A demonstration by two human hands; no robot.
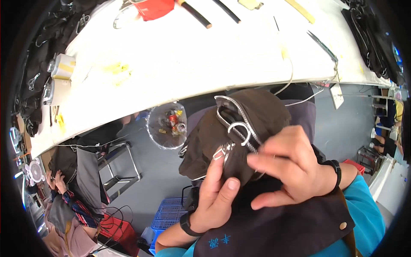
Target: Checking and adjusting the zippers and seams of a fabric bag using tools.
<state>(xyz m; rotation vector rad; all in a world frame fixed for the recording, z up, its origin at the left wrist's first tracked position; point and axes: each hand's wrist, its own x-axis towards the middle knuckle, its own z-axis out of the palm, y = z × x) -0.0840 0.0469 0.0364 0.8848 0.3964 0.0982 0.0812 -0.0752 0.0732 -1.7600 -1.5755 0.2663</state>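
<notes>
A dark brown fabric bag (267, 112) sits on my lap against the table edge. Its silvery zipper (239, 109) curves across the top, and a white, C-shaped ring (240, 128) lies beside the zipper. My left hand (216, 199) grips the bag's near side between thumb and fingers. At that hand's index fingertip is a small silvery metal clasp (222, 150). Close to the bag's right side, my right hand (291, 169) has its thumb apart from its fingers, the index fingertip at the fabric. Slight blur covers its upper fingers.
The white table (180, 55) holds a red pouch (154, 8), tweezers (323, 46), a yellow strip (302, 10) and folded dark pieces (366, 43). Below hangs a clear waste bag (167, 126). A stool (122, 169) and blue crate (169, 214) stand left, near a co-worker's hands (58, 182).
</notes>
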